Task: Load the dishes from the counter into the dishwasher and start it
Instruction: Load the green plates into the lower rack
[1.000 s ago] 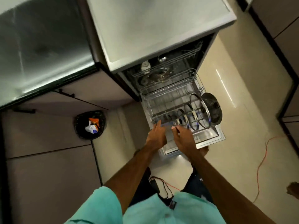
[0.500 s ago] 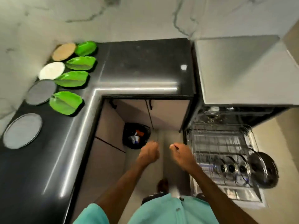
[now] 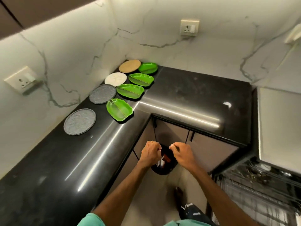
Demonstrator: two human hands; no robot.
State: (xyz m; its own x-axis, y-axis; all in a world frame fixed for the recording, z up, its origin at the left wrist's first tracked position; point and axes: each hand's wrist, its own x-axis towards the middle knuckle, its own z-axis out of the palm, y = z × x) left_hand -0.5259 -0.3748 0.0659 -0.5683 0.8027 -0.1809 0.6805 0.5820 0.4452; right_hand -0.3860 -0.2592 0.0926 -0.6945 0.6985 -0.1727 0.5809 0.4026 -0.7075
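Observation:
Several dishes lie on the black L-shaped counter along the left wall: a grey plate, a second grey plate, a white plate, a tan plate and several green leaf-shaped dishes, the nearest one. My left hand and my right hand hover side by side in front of the counter's inner corner, fingers curled, holding nothing. The open dishwasher with its wire rack shows at the lower right.
A black waste bin with wrappers stands on the floor under my hands. Grey cabinet doors run below the counter. Wall sockets sit on the marble backsplash. The dishwasher's pale top adjoins the counter at right.
My view has swung from the pulled-out dishwasher rack up and left to the counter. Both hands left the rack and now float empty before the counter corner.

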